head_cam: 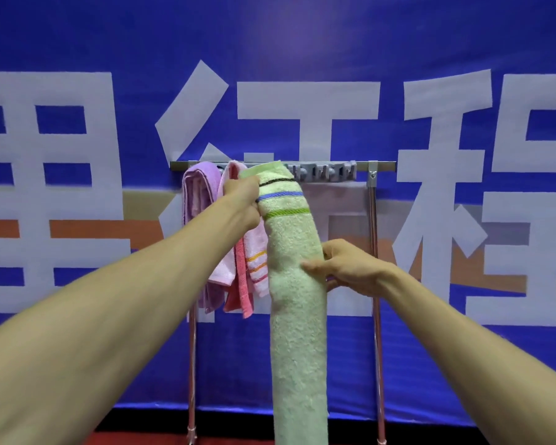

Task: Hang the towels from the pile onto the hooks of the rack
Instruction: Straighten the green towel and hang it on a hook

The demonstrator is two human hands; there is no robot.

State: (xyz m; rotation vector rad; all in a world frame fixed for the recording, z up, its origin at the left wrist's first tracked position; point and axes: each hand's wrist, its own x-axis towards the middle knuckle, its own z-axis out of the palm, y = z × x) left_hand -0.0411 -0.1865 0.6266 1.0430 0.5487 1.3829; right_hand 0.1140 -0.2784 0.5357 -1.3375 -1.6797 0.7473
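Observation:
A long pale green towel with black, blue and green stripes hangs straight down in front of the metal rack. Its top end reaches the rack's top bar. My left hand grips the towel near its top, just below the bar. My right hand holds the towel's middle, thumb in front and fingers behind. A purple towel and a pink towel hang on the rack's left hooks. Grey free hooks show on the bar to the right of the green towel.
A blue banner with large white characters fills the wall behind the rack. The rack's two chrome legs run down to a red floor at the bottom edge. The towel pile is out of view.

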